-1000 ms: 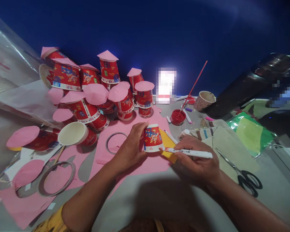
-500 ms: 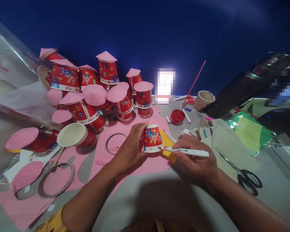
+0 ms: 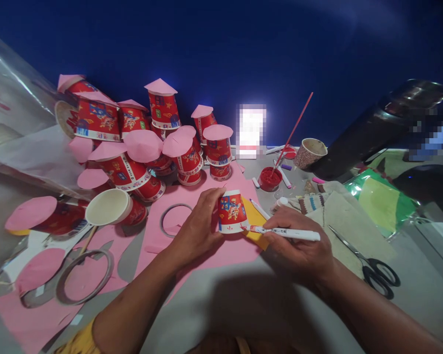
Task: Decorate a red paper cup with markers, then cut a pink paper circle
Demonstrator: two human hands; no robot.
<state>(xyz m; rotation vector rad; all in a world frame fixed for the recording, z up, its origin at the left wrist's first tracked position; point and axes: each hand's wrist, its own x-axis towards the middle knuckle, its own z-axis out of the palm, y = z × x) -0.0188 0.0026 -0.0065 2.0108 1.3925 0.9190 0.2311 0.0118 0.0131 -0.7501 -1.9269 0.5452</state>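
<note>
Upside down in my left hand (image 3: 195, 221) is a red printed paper cup (image 3: 231, 209), its white rim facing down. The fingers wrap its left side. My right hand (image 3: 300, 243) pinches a white marker pen (image 3: 295, 234), whose tip touches or nearly touches the right end of the cup's rim band. Small red marks show on that band. Beneath the cup lie pink paper (image 3: 203, 253) and a yellow piece of paper (image 3: 256, 233). Another pen (image 3: 259, 208) lies just behind my right hand.
Red cups with pink paper cones (image 3: 107, 118) crowd the back left. Tape rolls (image 3: 61, 287) lie on the left. A red paint pot (image 3: 270, 181) with a stick, a patterned cup (image 3: 310, 153) and a dark cylinder (image 3: 376, 128) stand behind. Black-handled scissors (image 3: 382, 275) rest on the right.
The pen tip and the cup stay close together, with only a slight shift of the pen. The whole view has moved slightly. Both hands keep their holds.
</note>
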